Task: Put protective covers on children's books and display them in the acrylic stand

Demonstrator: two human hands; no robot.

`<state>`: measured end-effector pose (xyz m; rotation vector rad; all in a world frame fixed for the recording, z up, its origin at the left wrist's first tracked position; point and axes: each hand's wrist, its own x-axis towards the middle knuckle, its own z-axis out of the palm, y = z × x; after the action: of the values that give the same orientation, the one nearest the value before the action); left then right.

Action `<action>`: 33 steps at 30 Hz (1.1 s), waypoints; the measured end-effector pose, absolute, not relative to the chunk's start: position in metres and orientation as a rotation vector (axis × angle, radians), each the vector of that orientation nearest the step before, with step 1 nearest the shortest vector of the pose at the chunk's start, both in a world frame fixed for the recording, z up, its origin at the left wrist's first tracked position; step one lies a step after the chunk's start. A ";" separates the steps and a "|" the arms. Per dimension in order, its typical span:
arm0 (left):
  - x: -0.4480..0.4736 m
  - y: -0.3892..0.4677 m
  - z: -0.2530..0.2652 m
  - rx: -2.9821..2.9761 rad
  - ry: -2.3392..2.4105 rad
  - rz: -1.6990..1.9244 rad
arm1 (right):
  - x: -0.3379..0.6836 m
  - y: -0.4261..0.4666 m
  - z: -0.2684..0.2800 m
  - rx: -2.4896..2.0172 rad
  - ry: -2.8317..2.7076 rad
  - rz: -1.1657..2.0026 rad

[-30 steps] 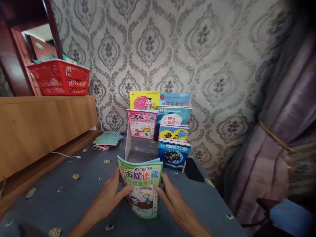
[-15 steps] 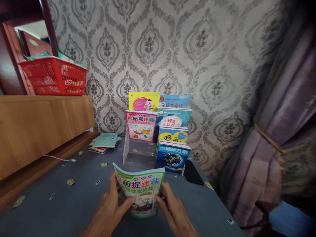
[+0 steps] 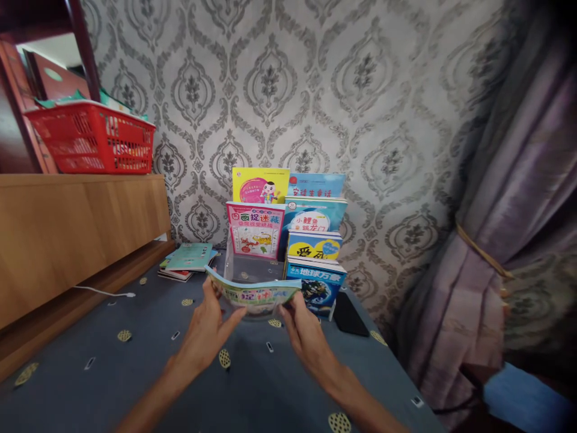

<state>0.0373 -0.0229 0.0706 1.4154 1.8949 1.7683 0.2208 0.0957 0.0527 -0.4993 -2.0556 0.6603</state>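
A thin, bent green-edged book (image 3: 255, 297) is held between both hands, tilted so its cover is foreshortened. My left hand (image 3: 210, 328) grips its left edge, thumb over the front. My right hand (image 3: 304, 328) pinches the right edge. Just behind it stands a clear tiered book rack (image 3: 228, 264). On the rack's left side are a pink book (image 3: 256, 231) and, higher up, a yellow book (image 3: 261, 183). Its right side carries a blue book with a globe (image 3: 318, 288), a yellow-and-blue book (image 3: 314, 245), a teal book (image 3: 315, 213) and a light blue book (image 3: 318, 184).
A stack of books (image 3: 188, 258) lies left of the rack, and a black flat object (image 3: 350, 316) lies right of it. A wooden cabinet (image 3: 81, 228) bears a red basket (image 3: 90, 141). A white cable (image 3: 106, 292) rests on the cloth; a curtain (image 3: 469, 270) hangs at right.
Both hands have moved forward and up toward the rack with the book. Its cover has tipped from facing me to nearly edge-on. The view has shifted slightly.
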 end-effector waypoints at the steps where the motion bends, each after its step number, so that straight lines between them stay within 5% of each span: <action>1: 0.038 -0.024 0.063 1.394 1.899 1.730 | 0.222 0.094 0.044 -0.511 -2.062 0.676; 10: 0.037 -0.025 0.032 1.201 1.855 1.659 | 0.223 0.092 -0.001 -0.620 -2.091 0.765; 25: -0.019 0.074 0.152 1.939 1.892 1.972 | 0.175 0.186 0.148 -0.373 -1.975 0.278; 33: -0.031 0.107 0.164 2.047 1.827 2.079 | 0.165 0.216 0.154 -0.334 -1.916 0.191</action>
<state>-0.0314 0.1067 0.1635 2.0474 1.8270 2.0792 0.1647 0.2156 0.1543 -0.3344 -1.9155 0.1906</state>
